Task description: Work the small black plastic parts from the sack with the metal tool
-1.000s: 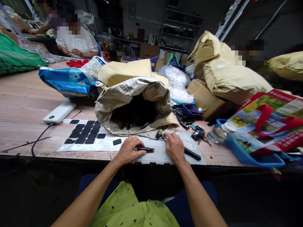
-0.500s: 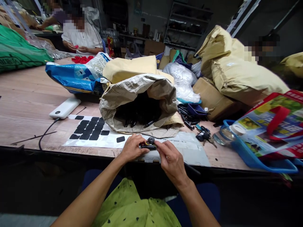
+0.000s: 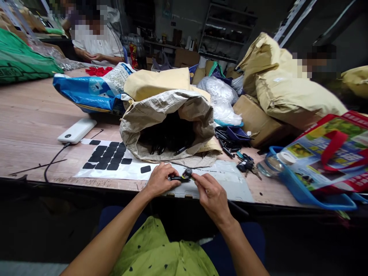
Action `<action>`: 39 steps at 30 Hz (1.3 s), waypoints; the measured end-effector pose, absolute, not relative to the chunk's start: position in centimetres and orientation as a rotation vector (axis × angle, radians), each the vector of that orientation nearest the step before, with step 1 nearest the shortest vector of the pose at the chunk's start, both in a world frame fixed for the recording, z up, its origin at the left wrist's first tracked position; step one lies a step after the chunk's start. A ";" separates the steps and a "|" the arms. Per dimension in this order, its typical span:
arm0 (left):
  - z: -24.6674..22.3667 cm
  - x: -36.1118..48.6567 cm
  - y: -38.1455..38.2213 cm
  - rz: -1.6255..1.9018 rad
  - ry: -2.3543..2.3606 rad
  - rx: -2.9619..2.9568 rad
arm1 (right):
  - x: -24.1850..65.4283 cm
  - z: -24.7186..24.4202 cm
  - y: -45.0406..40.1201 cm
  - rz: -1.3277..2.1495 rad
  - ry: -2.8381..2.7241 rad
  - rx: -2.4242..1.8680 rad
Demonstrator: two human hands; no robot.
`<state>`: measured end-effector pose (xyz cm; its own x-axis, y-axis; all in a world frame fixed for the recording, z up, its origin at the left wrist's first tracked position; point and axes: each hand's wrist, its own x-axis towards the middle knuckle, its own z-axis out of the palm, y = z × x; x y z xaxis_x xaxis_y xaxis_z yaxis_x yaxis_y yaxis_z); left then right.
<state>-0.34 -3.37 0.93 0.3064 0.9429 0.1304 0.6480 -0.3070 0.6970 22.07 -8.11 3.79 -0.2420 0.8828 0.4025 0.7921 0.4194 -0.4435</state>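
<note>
My left hand (image 3: pixel 160 180) is closed around a slim black rod-like piece (image 3: pixel 176 178), whose tip sticks out to the right. My right hand (image 3: pixel 212 194) pinches a small round black part (image 3: pixel 188 172) with a bit of yellow at its edge. This round part sits at the right end of the rod-like piece; whether they are joined I cannot tell. Both hands are over a grey board (image 3: pixel 234 184) at the table's front edge. A white sheet (image 3: pixel 133 174) with several black rounded squares (image 3: pixel 108 157) lies to the left. Behind the hands gapes a woven sack (image 3: pixel 135 147) with black pieces inside.
A white power bank (image 3: pixel 77 131) with a cable lies on the left. To the right are loose black parts (image 3: pixel 225 142), keys (image 3: pixel 247 164), a bottle (image 3: pixel 271 165) and a blue basket (image 3: pixel 304 193) holding a printed bag. A person in white (image 3: pixel 96 48) sits across the table.
My right hand has moved slightly right, and the small round part has shifted right with it, to the rod-like piece's end. The left hand stays almost where it was.
</note>
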 end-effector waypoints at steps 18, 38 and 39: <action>0.5 -0.6 -3.5 0.713 1.380 2.129 | 25.5 -0.8 -2.6 -0.177 -1.928 -1.679; -8.2 1.0 -13.3 0.245 1.139 1.963 | 25.3 -0.6 -3.0 -0.240 -1.939 -1.704; -9.9 1.0 -13.2 0.151 1.276 1.850 | 25.4 -0.7 -3.0 -0.238 -1.940 -1.702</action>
